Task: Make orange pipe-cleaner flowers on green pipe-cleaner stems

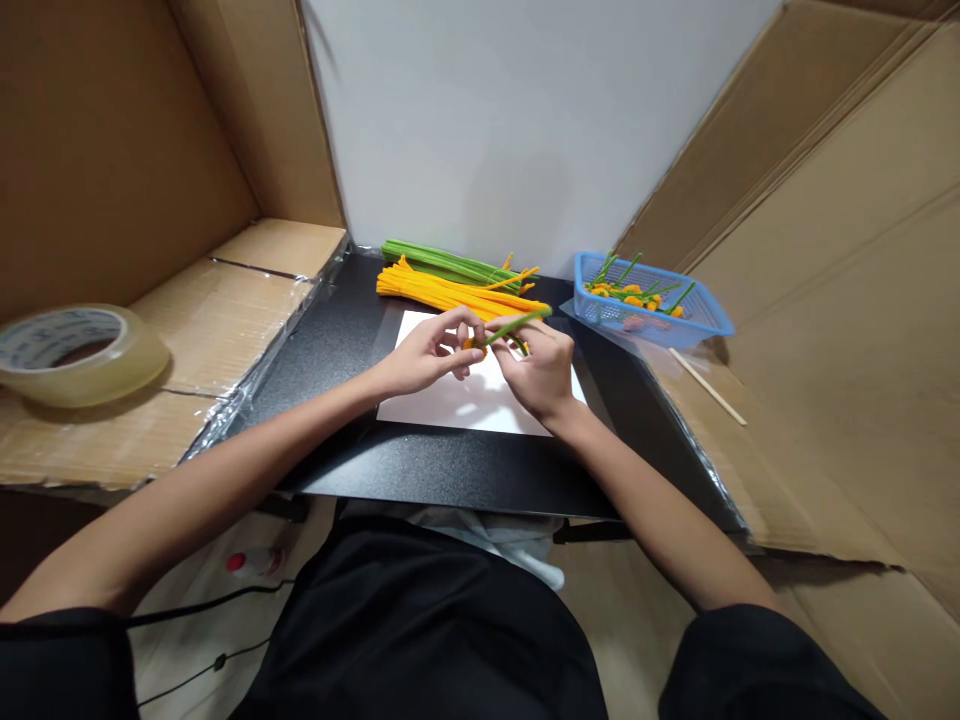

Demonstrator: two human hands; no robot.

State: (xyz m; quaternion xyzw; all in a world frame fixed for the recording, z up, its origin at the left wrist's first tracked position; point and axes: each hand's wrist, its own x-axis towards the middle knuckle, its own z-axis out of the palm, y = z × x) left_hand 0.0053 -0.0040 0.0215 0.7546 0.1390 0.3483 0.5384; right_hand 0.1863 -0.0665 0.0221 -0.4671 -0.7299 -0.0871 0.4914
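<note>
Holding a thin, fuzzy green stem (pixel 531 319) with a small orange fuzzy piece (pixel 472 344) near its left end, above a white rectangular sheet (pixel 412 408) on a speckled black tabletop (pixel 420 468). Clamping the stem between thumb and fingers of the right hand (pixel 541 368); curling the fingers of the left hand (pixel 414 358) around the orange piece, partly hidden, so cannot tell whether closed on it. Beyond the hands, facing a bundle of long orange fuzzy stems (pixel 442 291) just in front of a bundle of long green fuzzy stems (pixel 431 256). At far right, seeing a blue plastic mesh basket (pixel 711 316) containing short green stems with orange heads (pixel 636 299), near a slim pale wooden stick (pixel 708 387) lying on brown cardboard (pixel 772 480).
</note>
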